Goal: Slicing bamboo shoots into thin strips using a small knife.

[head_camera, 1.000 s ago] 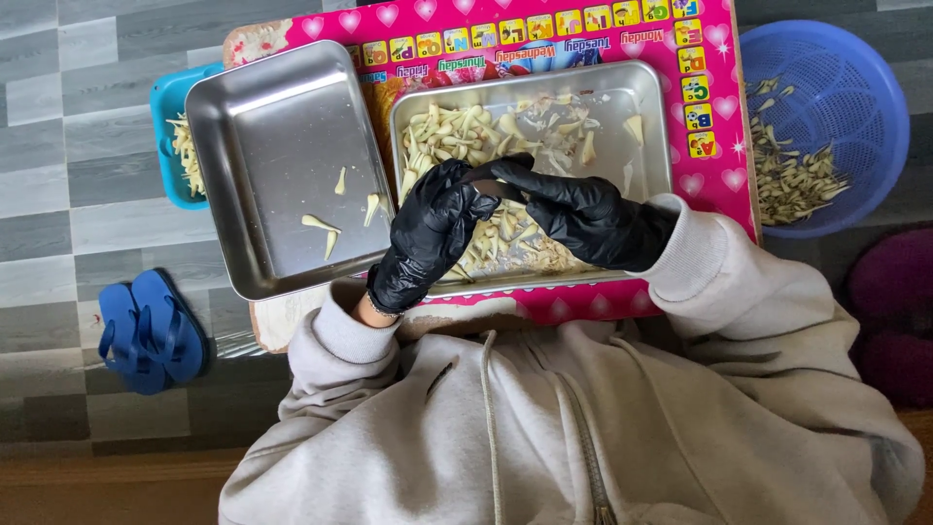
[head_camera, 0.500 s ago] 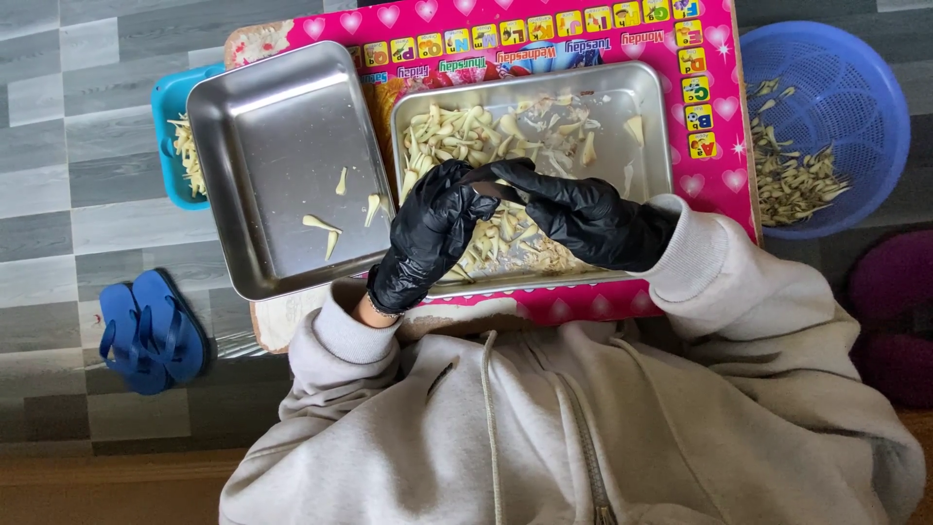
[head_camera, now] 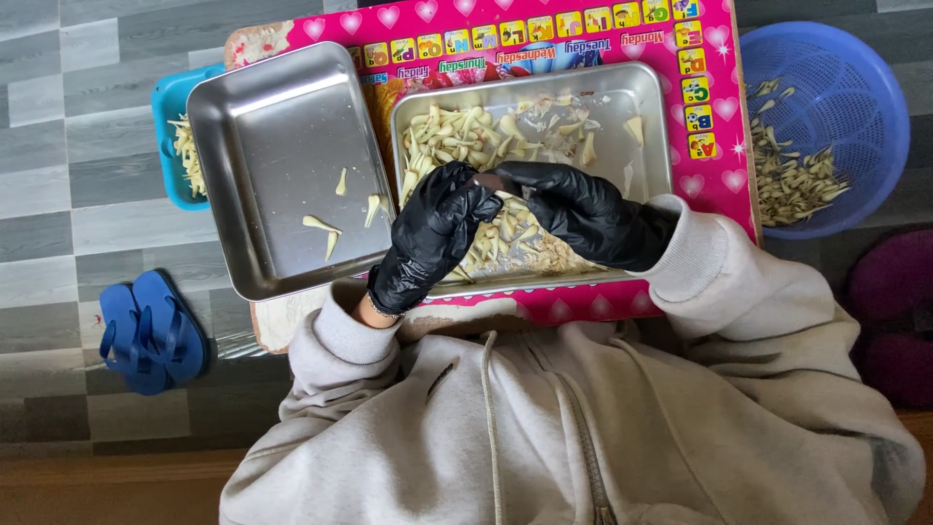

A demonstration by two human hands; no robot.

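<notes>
Both hands, in black gloves, meet over the right tray (head_camera: 649, 87). The left hand (head_camera: 432, 233) has its fingers curled and pressed together around a small pale piece, which is mostly hidden. The right hand (head_camera: 583, 209) pinches a small knife (head_camera: 486, 181), its dull blade reaching across to the left fingertips. Whether the blade touches the piece cannot be told.

Under the hands, the right tray holds a heap of pale cloves (head_camera: 457, 136), thickest at its left half and along the near edge. Just beside it, the left tray (head_camera: 262, 126) overlaps its rim and carries only a few pale slivers (head_camera: 326, 228). Both trays sit on a pink table (head_camera: 719, 146) with hearts and coloured squares. A teal tub (head_camera: 167, 107) with more pale strips pokes out from under the left tray. A blue basket (head_camera: 855, 97) of peelings stands to the right on the floor, and blue sandals (head_camera: 151, 331) lie to the left.
</notes>
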